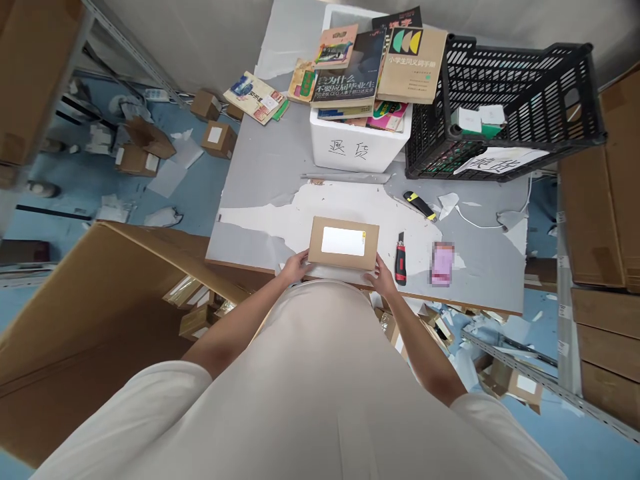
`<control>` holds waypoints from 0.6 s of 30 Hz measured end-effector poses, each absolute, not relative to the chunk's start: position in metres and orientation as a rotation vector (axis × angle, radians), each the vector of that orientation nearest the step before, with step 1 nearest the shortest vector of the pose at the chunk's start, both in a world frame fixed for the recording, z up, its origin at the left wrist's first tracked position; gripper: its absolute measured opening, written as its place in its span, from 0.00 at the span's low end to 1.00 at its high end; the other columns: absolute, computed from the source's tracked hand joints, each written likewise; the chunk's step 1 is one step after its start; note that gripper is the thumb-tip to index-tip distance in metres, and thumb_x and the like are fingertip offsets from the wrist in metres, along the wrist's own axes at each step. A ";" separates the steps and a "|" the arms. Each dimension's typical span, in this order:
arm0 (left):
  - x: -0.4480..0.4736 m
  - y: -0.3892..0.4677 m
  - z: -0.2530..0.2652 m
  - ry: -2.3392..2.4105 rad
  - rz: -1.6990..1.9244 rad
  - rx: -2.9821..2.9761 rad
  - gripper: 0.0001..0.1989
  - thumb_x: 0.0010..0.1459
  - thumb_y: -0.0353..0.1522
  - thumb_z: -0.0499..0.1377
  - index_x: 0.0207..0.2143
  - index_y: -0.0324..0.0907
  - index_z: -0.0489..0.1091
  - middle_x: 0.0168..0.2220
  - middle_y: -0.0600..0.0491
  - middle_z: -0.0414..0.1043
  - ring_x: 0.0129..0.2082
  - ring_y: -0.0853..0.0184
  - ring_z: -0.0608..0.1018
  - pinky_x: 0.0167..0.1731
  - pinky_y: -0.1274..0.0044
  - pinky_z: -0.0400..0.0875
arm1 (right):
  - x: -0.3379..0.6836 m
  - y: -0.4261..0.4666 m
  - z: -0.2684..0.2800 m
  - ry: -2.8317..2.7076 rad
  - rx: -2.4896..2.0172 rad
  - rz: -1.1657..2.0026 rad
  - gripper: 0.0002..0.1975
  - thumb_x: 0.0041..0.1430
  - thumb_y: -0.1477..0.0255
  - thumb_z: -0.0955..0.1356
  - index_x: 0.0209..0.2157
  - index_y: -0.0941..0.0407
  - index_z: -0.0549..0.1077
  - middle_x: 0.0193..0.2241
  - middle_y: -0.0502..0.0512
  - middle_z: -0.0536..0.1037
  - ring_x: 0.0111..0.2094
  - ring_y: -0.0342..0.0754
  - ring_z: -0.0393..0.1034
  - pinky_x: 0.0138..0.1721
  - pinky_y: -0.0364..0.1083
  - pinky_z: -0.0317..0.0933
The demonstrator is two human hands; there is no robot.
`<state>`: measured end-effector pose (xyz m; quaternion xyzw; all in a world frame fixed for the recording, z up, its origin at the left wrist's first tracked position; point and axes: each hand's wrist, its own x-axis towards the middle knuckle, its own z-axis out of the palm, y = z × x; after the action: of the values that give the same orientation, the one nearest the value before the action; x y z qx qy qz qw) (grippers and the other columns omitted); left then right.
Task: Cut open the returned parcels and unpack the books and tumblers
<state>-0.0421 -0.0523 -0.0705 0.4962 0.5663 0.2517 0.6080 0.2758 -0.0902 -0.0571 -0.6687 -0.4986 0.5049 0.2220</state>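
Between my two hands is a small brown cardboard box with a white label on its upper face, at the table's front edge. My left hand grips its lower left corner. My right hand holds the lower right corner, fingers partly hidden by the box. Just right of the box lies a red and black box cutter. Farther right is a pink, blurred rectangular item. A yellow and black box cutter rests beyond them.
A white foam box heaped with books stands at the back, beside a black plastic crate. More books lie at the table's far left. A large open carton stands to the left, shelving with cartons to the right.
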 end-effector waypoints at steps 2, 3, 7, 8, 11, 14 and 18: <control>-0.038 -0.054 -0.064 1.324 0.572 1.146 0.35 0.45 0.44 0.65 0.56 0.39 0.66 0.53 0.43 0.73 0.53 0.55 0.74 0.55 0.62 0.66 | 0.272 -0.088 -0.055 -1.319 -1.819 1.418 0.39 0.51 0.68 0.68 0.64 0.51 0.55 0.57 0.58 0.69 0.51 0.52 0.69 0.53 0.56 0.63; -0.037 -0.055 -0.060 1.337 0.566 1.151 0.34 0.47 0.45 0.64 0.55 0.39 0.67 0.52 0.43 0.73 0.53 0.55 0.74 0.55 0.62 0.66 | 0.272 -0.087 -0.053 -1.286 -1.805 1.425 0.37 0.52 0.67 0.68 0.63 0.52 0.57 0.56 0.58 0.70 0.50 0.52 0.69 0.52 0.55 0.64; -0.037 -0.053 -0.036 1.392 0.571 1.231 0.28 0.54 0.47 0.58 0.51 0.37 0.70 0.50 0.42 0.73 0.49 0.58 0.75 0.50 0.66 0.70 | 0.282 -0.081 -0.037 -1.323 -1.798 1.391 0.29 0.54 0.60 0.67 0.58 0.53 0.65 0.51 0.59 0.72 0.44 0.51 0.71 0.45 0.52 0.67; -0.036 -0.051 -0.028 1.428 0.576 1.268 0.27 0.55 0.47 0.56 0.49 0.37 0.71 0.48 0.42 0.74 0.47 0.59 0.76 0.48 0.68 0.70 | 0.286 -0.077 -0.031 -1.388 -1.806 1.359 0.27 0.56 0.58 0.66 0.55 0.54 0.67 0.48 0.59 0.73 0.42 0.50 0.71 0.44 0.51 0.67; -0.030 -0.037 -0.009 1.589 0.561 1.379 0.23 0.58 0.47 0.53 0.42 0.37 0.74 0.40 0.45 0.76 0.39 0.61 0.77 0.41 0.71 0.70 | 0.290 -0.062 -0.014 -1.603 -1.861 1.194 0.24 0.61 0.54 0.60 0.45 0.56 0.73 0.39 0.59 0.75 0.38 0.51 0.70 0.42 0.50 0.65; -0.021 -0.018 0.002 1.729 0.498 1.445 0.23 0.60 0.47 0.50 0.32 0.38 0.74 0.29 0.49 0.75 0.31 0.64 0.74 0.36 0.74 0.67 | 0.287 -0.044 -0.003 -1.716 -1.978 1.031 0.28 0.62 0.50 0.54 0.31 0.56 0.73 0.29 0.58 0.75 0.34 0.53 0.69 0.39 0.50 0.63; -0.013 -0.002 0.005 1.788 0.470 1.446 0.23 0.60 0.47 0.50 0.26 0.40 0.72 0.25 0.51 0.73 0.29 0.65 0.72 0.34 0.75 0.64 | 0.280 -0.031 -0.003 -1.661 -2.048 1.027 0.32 0.62 0.47 0.51 0.28 0.55 0.72 0.26 0.57 0.74 0.30 0.52 0.68 0.36 0.49 0.61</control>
<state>-0.0132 -0.0017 0.0047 0.5680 0.7025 0.1847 0.3870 0.2802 -0.0314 -0.0028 -0.7150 -0.5798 0.3585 0.1550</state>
